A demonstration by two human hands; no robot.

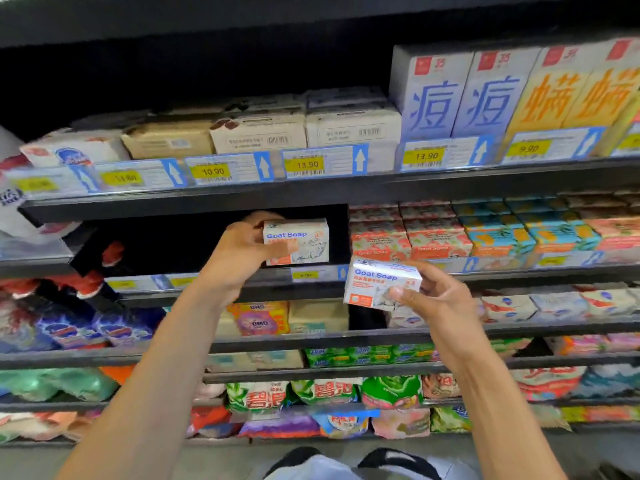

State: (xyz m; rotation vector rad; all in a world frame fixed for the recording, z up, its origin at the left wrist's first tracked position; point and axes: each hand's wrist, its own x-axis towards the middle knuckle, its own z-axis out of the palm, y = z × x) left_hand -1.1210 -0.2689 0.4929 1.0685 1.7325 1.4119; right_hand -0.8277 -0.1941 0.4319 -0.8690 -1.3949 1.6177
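My left hand (239, 252) grips a white "Goat Soap" box (304, 242) by its left end, holding it in a dark gap on the second shelf (311, 289). My right hand (440, 296) holds a second white "Goat Soap" box (377, 282), tilted, in front of the shelf's edge and a little lower right of the first box. The thumb lies across its front lower corner.
Stacks of red and teal soap boxes (433, 237) fill the same shelf to the right. Tall blue and orange cartons (485, 91) and flat boxes (304, 129) stand on the shelf above, behind price tags. Lower shelves hold soap bars and detergent bags (325, 393).
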